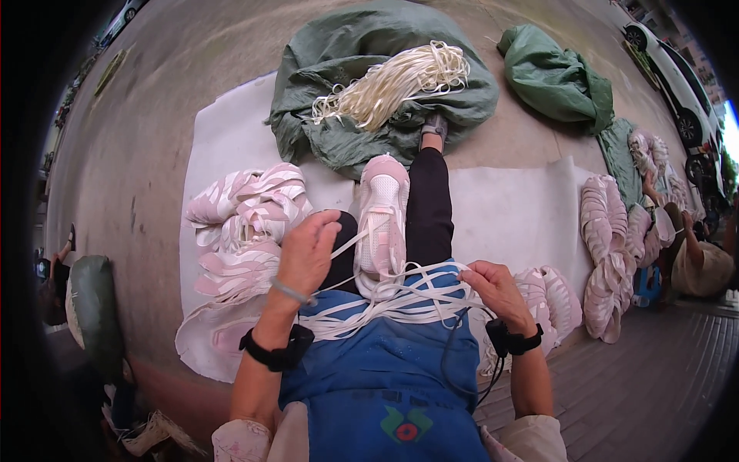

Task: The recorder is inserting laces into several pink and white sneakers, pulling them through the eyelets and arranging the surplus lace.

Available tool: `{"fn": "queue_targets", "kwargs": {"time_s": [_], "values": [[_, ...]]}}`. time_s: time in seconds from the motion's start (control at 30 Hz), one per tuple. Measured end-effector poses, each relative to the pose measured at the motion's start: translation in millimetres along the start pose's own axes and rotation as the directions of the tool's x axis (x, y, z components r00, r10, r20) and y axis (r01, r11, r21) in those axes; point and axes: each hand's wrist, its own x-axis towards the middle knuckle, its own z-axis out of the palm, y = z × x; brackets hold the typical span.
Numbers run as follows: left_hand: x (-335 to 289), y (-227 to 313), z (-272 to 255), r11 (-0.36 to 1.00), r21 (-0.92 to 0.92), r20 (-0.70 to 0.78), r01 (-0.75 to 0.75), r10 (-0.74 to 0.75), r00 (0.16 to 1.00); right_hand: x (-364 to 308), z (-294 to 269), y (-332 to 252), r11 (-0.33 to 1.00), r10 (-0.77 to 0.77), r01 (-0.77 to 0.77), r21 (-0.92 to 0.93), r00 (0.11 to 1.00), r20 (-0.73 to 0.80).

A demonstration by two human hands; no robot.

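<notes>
We see right hand (pixel 493 289) pinching white laces (pixel 416 289), grip narrow; left hand (pixel 308 250) curled, can't tell if holding. Pink-white shoe (pixel 384 196) sits between, toe far; shoe pile (pixel 254 212) left; lace bundle (pixel 400 86) far on green sack (pixel 319 61).

We've free room over the white sheet (pixel 500 200), right of the right leg (pixel 429 204). Shoe (pixel 385 192) sits mid-lane between left hand (pixel 310 250) and right hand (pixel 496 289); piled shoes (pixel 258 204) block left, green sack (pixel 331 54) far, loose laces (pixel 416 289) near.

Hands (pixel 496 291) at white laces (pixel 350 322), pink-and-white sneaker (pixel 383 202) between dark-trousered legs (pixel 429 206)
</notes>
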Motion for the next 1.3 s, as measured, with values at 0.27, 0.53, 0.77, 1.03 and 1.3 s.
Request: {"fn": "queue_targets", "kwargs": {"time_s": [0.27, 0.53, 0.77, 1.03, 1.3], "values": [[18, -39, 35, 0.947, 0.303, 0.194, -0.111, 0.053, 0.98, 24, -18, 41, 0.915, -0.118, -0.038, -0.402, 0.927, -0.357], [30, -47, 21, 0.972, 0.234, 0.216, 0.036, -0.088, 0.972, 23, -17, 49, 0.983, -0.182, 0.132, -0.128, 0.605, -0.775], [41, -48, 30, 0.913, 0.397, 0.162, -0.089, 0.025, 0.986, 23, -14, 92, 0.994, -0.027, -0.05, -0.093, 0.731, -0.681], [37, -44, 29, 0.904, 0.426, 0.248, -0.035, -0.08, 0.965, 56, 23, -10, 0.964, -0.264, 0.24, -0.112, 0.897, -0.354], [36, -43, 28, 0.937, 0.346, 0.211, -0.048, -0.028, 0.977, 105, 65, -16, 0.872, -0.378, 0.363, -0.328, 0.926, 0.02]]}}
